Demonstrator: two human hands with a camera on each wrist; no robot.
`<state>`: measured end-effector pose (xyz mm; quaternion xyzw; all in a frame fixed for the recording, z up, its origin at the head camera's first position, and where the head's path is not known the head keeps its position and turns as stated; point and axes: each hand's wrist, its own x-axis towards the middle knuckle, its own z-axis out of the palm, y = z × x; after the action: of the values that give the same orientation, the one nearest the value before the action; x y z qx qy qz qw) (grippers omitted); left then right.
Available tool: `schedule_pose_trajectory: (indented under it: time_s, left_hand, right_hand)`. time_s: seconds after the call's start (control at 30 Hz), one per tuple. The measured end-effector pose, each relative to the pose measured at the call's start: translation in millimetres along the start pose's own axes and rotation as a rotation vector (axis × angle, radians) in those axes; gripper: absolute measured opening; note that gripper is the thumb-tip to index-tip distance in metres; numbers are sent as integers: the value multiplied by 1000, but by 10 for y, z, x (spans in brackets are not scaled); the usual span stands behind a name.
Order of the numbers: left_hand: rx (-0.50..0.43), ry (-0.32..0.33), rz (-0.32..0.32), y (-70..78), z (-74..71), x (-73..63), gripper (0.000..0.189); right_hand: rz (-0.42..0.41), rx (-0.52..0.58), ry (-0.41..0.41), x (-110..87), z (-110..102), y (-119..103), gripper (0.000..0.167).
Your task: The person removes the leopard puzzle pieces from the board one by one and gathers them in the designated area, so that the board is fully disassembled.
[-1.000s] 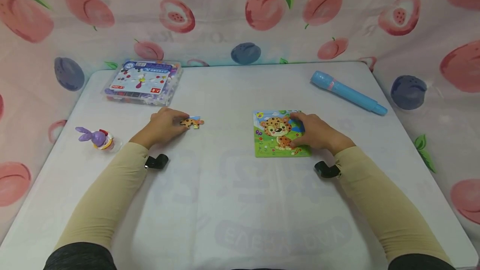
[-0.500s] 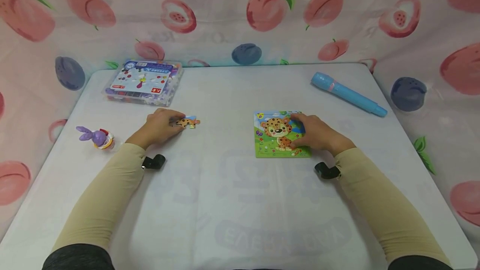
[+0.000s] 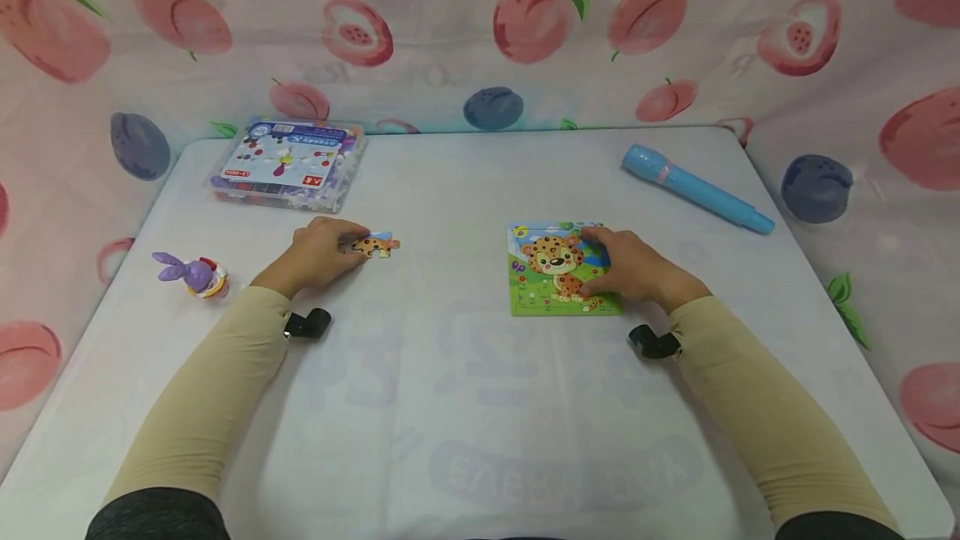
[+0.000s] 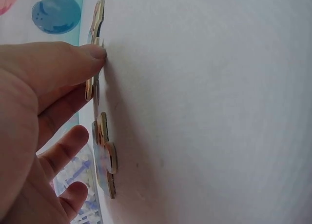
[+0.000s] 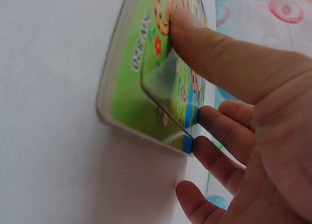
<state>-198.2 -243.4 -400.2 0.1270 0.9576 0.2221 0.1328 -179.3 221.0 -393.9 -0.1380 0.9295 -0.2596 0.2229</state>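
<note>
My left hand (image 3: pixel 318 250) pinches at small jigsaw pieces (image 3: pixel 377 245) with leopard spots and blue on them, left of the table's centre. Seen edge-on in the left wrist view, thin pieces (image 4: pixel 105 158) lie close to the white surface, with the thumb (image 4: pixel 92 55) at the upper one and a finger behind it. My right hand (image 3: pixel 637 261) rests on the right side of a square puzzle board (image 3: pixel 525 294) picturing a seated leopard on grass. In the right wrist view its thumb (image 5: pixel 209 43) touches the board's face, and its fingertips lie at the edge.
A clear plastic case (image 3: pixel 285 165) with a printed label stands at the back left. A purple rabbit-eared toy (image 3: pixel 195 276) sits by the left forearm. A thick blue marker-like tube (image 3: pixel 697 188) lies at the back right. Fruit-printed cloth (image 3: pixel 435 32) hangs behind the white table (image 3: pixel 480 407).
My left hand has shifted slightly to the left together with the jigsaw pieces, then held still. The right hand and the puzzle board have stayed in place.
</note>
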Motion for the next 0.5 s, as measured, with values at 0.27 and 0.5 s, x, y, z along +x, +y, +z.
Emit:
schedule_pose_trajectory:
  time_s: [0.27,0.5]
  left_hand:
    - [10,-13,-6,5,-20,-14,44]
    - [9,-29,-21,6,-46,-18,44]
  right_hand:
    - [-8,3,2,6,2,-4,89]
    - [-1,-4,-2,-7,-9,-14,88]
